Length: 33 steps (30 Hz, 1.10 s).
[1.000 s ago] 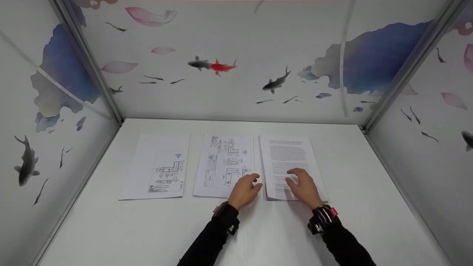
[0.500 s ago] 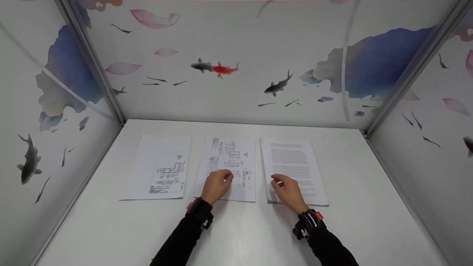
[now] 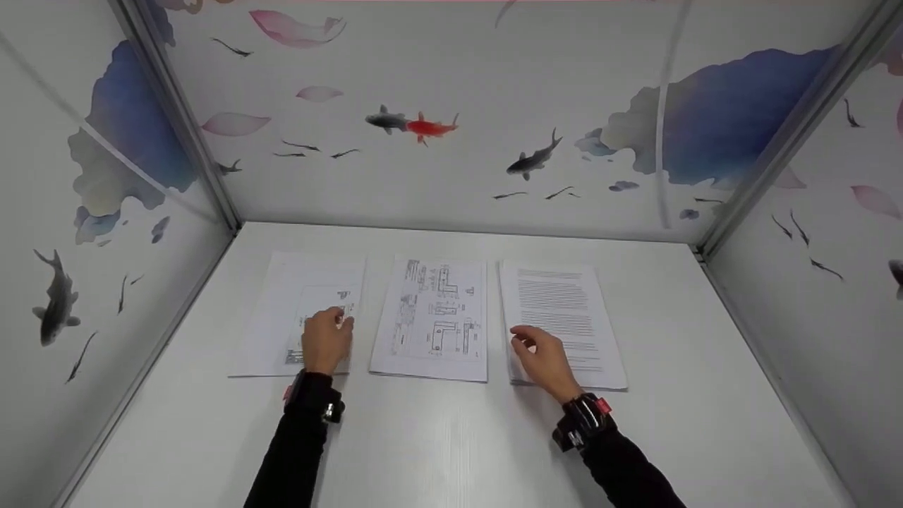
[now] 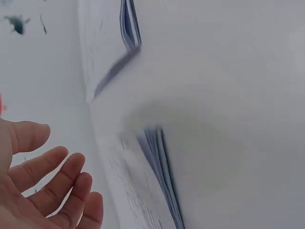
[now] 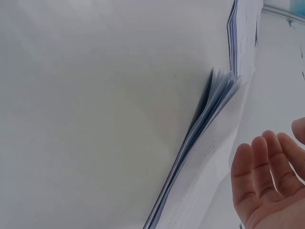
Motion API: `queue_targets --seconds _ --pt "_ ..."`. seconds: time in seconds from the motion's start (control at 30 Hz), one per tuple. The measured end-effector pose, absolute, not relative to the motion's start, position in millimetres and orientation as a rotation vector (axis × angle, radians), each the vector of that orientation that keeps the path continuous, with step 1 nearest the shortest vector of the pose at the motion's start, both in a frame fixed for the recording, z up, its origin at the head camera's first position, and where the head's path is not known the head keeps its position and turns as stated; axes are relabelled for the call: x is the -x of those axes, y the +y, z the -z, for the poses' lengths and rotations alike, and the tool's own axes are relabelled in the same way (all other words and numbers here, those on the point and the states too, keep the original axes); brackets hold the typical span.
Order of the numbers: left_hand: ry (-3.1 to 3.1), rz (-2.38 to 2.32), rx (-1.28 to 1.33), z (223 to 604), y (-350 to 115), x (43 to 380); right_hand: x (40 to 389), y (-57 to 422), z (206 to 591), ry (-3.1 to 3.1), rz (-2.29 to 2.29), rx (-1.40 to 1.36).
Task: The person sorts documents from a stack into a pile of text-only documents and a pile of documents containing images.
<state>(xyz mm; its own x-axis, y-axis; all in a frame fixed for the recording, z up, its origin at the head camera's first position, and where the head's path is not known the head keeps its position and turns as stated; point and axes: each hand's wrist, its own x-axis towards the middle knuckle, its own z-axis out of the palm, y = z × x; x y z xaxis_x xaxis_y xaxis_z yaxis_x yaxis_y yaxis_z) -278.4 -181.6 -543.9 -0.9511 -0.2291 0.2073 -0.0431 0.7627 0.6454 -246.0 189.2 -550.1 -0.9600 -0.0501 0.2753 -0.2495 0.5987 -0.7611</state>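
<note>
Three stacks of paper lie in a row on the white table. My left hand (image 3: 326, 342) is over the left stack (image 3: 264, 324), covering part of its printed drawing. Its fingers are loosely bent with nothing between them; the left wrist view shows the hand (image 4: 52, 186) apart from the sheets. The middle stack (image 3: 423, 317) carries line drawings on its top sheet. At the left edge of the right stack (image 3: 564, 303), printed with text lines, hovers my right hand (image 3: 543, 360). In the right wrist view this hand (image 5: 271, 186) has relaxed fingers and holds nothing.
The white table (image 3: 423, 437) is bounded by a back wall (image 3: 437, 190) and side walls printed with fish and petals. Grey metal posts (image 3: 185, 120) stand at the corners. Loose layered edges show on the stack (image 5: 195, 143) in the right wrist view.
My left hand has moved left, from the gap right of the middle stack, across that stack, to the left one. My right hand has shifted slightly left over the right stack. The stacks stay put.
</note>
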Motion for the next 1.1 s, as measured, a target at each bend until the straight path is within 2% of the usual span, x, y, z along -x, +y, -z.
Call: queue_targets --seconds 0.37,0.67,1.1 --pt "-2.894 0.634 -0.683 543.7 -251.0 273.9 243.3 189.9 551.2 -2.675 -1.273 -0.263" --pt "-2.958 0.516 -0.89 553.8 -284.7 265.6 245.4 178.6 545.8 -2.707 -1.244 -0.393" --pt "-2.907 0.472 -0.864 560.2 -290.5 263.8 246.8 170.5 543.7 -2.728 -1.279 -0.454"
